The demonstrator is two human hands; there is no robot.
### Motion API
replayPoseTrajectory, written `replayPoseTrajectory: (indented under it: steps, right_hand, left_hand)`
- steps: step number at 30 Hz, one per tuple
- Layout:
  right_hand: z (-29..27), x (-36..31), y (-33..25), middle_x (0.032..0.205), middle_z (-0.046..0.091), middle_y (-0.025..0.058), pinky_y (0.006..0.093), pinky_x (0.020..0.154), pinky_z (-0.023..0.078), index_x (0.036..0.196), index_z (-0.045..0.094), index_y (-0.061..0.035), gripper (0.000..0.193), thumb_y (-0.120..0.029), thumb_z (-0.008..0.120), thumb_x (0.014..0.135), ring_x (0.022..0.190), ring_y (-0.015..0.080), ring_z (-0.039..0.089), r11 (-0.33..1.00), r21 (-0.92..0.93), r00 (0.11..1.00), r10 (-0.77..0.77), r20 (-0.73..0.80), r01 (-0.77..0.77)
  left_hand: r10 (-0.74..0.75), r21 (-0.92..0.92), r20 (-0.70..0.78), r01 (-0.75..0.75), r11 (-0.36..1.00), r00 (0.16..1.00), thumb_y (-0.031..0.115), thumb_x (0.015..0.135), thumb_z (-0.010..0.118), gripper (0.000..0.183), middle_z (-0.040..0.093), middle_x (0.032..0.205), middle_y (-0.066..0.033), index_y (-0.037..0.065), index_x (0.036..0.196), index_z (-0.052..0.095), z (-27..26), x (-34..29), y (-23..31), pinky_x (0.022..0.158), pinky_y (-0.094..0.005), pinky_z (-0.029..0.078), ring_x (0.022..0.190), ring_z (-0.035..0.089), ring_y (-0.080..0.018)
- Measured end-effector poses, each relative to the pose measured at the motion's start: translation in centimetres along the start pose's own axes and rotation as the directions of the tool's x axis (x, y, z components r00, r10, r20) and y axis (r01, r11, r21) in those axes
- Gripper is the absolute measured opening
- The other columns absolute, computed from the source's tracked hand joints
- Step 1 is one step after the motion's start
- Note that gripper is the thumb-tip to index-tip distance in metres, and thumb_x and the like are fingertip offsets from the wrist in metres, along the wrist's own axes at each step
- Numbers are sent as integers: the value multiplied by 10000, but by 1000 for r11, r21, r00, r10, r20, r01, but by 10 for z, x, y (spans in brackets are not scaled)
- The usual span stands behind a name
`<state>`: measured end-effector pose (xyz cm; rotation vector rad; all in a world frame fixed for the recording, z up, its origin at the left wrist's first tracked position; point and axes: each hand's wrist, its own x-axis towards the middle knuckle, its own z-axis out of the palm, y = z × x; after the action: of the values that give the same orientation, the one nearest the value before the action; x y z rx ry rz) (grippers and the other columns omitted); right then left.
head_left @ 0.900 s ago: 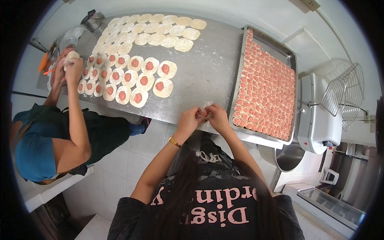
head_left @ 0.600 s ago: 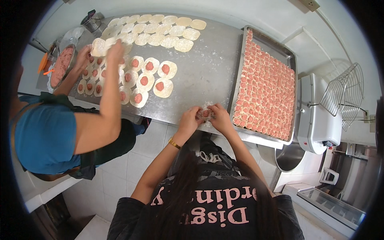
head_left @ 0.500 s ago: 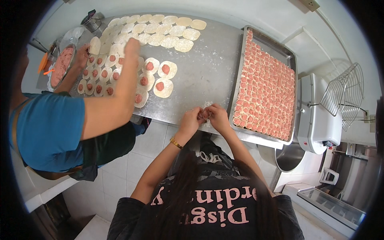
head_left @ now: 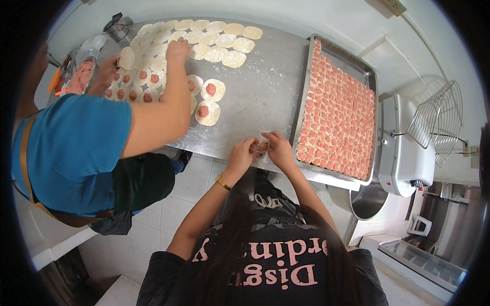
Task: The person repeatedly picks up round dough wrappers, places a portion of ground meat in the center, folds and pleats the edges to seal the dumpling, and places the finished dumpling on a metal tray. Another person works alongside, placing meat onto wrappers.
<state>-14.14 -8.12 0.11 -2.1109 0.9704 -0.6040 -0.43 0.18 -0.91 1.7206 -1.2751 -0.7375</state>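
Both the left hand [head_left: 241,154] and right hand [head_left: 278,148] keep their fingers pinching one dumpling [head_left: 260,146] at the surface [head_left: 265,92] edge. At ten o'clock, the co-worker's arm [head_left: 168,102] has reached farther over the wrappers [head_left: 204,41].

The person wears a black short-sleeved T-shirt [head_left: 265,265] with large pink lettering across the chest. Long dark hair [head_left: 240,239] falls down over the shirt front. A thin gold bracelet [head_left: 222,183] circles the left wrist, just behind the left hand [head_left: 241,153]. Both forearms are bare; the right hand [head_left: 278,148] carries no jewellery.
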Motion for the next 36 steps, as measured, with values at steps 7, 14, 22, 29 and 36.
replayPoseTrajectory:
  steps: [7, 14, 22, 29, 36]
  right_hand:
    - [2, 0, 2, 944, 607, 147, 386, 737, 493, 1025, 642, -27, 399, 91, 581, 649, 842, 354, 608, 996, -67, 996, 61, 70, -56]
    - [2, -1, -1, 919, 620, 150, 383, 730, 498, 1029, 642, -20, 395, 109, 557, 665, 840, 353, 621, 997, -81, 1000, 2, -7, -2]
    - [6, -5, 3, 936, 615, 148, 401, 733, 494, 1042, 642, -25, 402, 80, 574, 660, 850, 360, 613, 997, -67, 999, -44, -9, 43]
    - [4, -4, 5, 958, 609, 148, 388, 742, 496, 1043, 628, -25, 395, 74, 576, 664, 874, 347, 610, 994, -101, 999, -36, -1, 36]
    - [-2, 3, 11, 999, 602, 163, 387, 758, 499, 1050, 622, -24, 411, 83, 568, 656, 894, 347, 612, 1000, -11, 994, -2, 114, 3]
  left_hand:
    - [21, -46, 44, -19, 999, 999, -43, 707, 693, 251, 665, 833, -132, 0, 935, 599, -1, 4, -3, 688, -324, 532, 774, 669, -252]
    - [41, -5, -18, -41, 999, 999, -34, 725, 686, 270, 643, 877, -134, 4, 969, 577, 0, 4, -1, 684, -323, 533, 801, 663, -257]
    - [39, -4, -30, -39, 999, 999, -3, 754, 690, 248, 628, 874, -140, 8, 965, 561, 3, 3, -3, 681, -335, 528, 793, 650, -280]
    - [82, 39, -32, -81, 996, 996, -36, 709, 698, 335, 625, 911, -148, 11, 1007, 553, 3, 1, -3, 682, -352, 527, 824, 640, -299]
    - [-31, -33, 13, 32, 999, 999, -51, 696, 695, 355, 624, 942, -148, 10, 1018, 557, 3, 3, -3, 708, -343, 535, 859, 642, -295]
